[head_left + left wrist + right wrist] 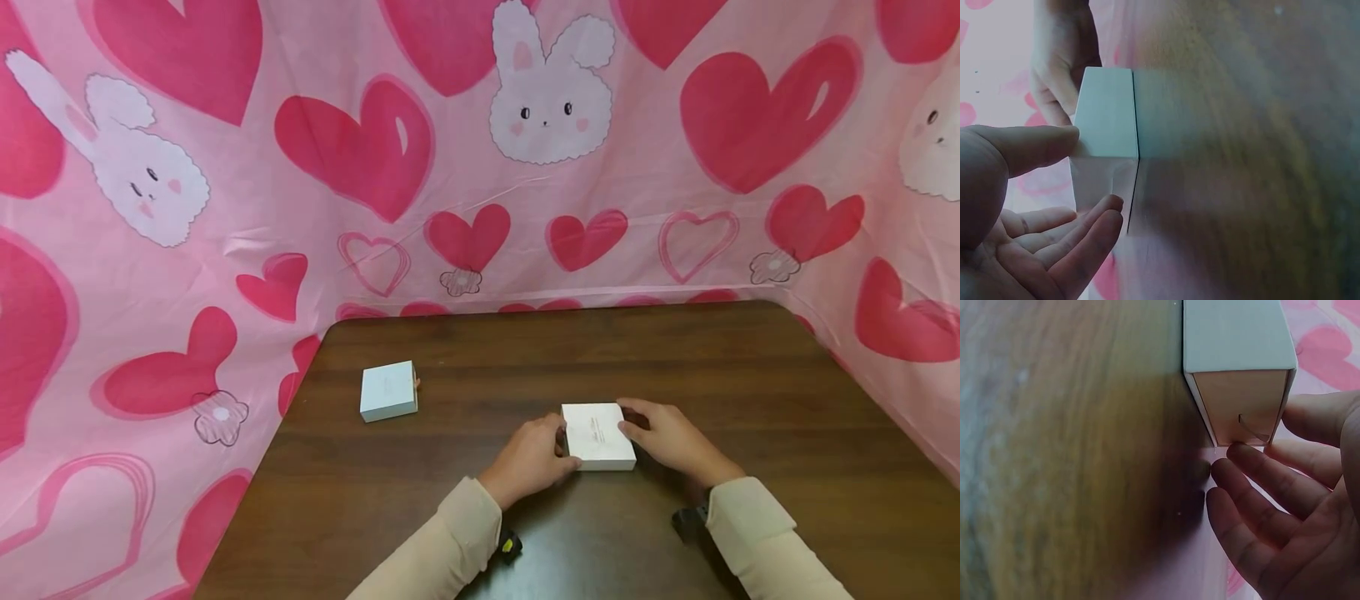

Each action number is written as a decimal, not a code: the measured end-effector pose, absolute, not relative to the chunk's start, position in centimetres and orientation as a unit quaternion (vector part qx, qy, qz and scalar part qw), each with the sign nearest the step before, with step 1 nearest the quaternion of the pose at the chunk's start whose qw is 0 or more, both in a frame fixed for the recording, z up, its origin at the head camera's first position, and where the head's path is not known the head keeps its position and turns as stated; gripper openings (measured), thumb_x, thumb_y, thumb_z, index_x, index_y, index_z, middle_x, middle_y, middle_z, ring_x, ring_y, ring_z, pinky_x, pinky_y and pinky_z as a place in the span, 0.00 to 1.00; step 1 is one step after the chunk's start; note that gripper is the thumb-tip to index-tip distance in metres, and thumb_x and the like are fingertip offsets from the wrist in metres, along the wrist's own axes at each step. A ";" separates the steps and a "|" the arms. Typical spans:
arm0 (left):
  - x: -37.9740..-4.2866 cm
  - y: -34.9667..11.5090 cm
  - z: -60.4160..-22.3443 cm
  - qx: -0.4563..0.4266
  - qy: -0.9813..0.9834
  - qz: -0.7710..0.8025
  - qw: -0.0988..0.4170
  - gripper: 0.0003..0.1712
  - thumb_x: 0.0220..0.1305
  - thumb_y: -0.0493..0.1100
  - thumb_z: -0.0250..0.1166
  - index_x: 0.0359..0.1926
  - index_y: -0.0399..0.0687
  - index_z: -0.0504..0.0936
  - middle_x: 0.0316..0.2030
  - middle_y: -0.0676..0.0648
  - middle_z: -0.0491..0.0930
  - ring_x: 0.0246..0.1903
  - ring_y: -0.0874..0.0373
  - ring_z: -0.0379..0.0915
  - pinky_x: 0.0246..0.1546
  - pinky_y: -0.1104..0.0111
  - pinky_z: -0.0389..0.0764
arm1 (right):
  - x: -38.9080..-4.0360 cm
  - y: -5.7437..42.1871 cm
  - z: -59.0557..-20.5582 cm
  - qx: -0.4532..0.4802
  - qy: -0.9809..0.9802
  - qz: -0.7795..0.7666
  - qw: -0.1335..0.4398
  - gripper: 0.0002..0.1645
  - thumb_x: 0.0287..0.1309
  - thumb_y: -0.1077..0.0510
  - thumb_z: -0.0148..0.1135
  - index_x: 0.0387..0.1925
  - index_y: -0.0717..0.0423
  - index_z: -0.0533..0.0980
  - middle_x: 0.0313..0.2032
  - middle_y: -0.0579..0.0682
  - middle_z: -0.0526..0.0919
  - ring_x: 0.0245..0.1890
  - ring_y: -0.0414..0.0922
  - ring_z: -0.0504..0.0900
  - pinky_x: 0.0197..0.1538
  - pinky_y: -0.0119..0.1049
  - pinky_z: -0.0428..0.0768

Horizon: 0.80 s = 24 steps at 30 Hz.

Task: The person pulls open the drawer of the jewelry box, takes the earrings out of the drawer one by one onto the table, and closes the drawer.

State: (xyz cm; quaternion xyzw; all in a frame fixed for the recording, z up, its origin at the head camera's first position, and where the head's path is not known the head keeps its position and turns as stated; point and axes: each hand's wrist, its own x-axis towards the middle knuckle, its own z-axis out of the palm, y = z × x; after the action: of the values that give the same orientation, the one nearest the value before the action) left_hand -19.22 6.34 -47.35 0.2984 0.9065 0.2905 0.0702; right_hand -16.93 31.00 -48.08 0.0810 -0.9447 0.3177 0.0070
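Note:
A white drawer-style gift box with small print on its lid lies flat on the table between both hands. My left hand holds its left end, the thumb at the near corner and the fingers by the left side. At the other end my right hand grips the box, thumb along the top edge and fingers toward the far corner. The right wrist view shows the drawer's end face inside the sleeve, flush with it, with a thin ribbon loop. Some fingertips are hidden behind the box in the head view.
A second pale blue-white box sits at the back left of the brown wooden table, a small ribbon tab at its right end. Pink cloth with hearts and rabbits hangs behind and beside the table.

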 end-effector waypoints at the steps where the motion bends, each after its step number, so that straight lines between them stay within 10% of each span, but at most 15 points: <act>1: -19.2 6.3 -47.4 0.299 0.905 0.294 0.071 0.20 0.55 0.50 0.74 0.42 0.47 0.76 0.26 0.58 0.75 0.25 0.69 0.69 0.26 0.75 0.71 | -16.8 31.0 -48.0 0.083 -0.944 0.319 0.005 0.30 0.66 0.52 0.61 0.62 0.68 0.70 0.52 0.62 0.80 0.51 0.57 0.79 0.52 0.56 0.75; 24: -18.4 6.0 -47.7 0.296 0.897 0.320 0.073 0.22 0.53 0.50 0.75 0.43 0.47 0.76 0.28 0.57 0.76 0.28 0.70 0.71 0.28 0.75 0.73 | -16.4 31.0 -48.1 0.087 -0.944 0.320 0.013 0.26 0.61 0.54 0.65 0.57 0.64 0.75 0.45 0.56 0.83 0.44 0.51 0.81 0.48 0.52 0.78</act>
State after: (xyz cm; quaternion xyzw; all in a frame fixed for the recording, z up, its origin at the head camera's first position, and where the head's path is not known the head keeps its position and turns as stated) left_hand -18.43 5.99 -47.73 0.2956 0.8974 0.3195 0.0726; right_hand -16.38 30.99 -48.09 0.0866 -0.9435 0.3196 0.0126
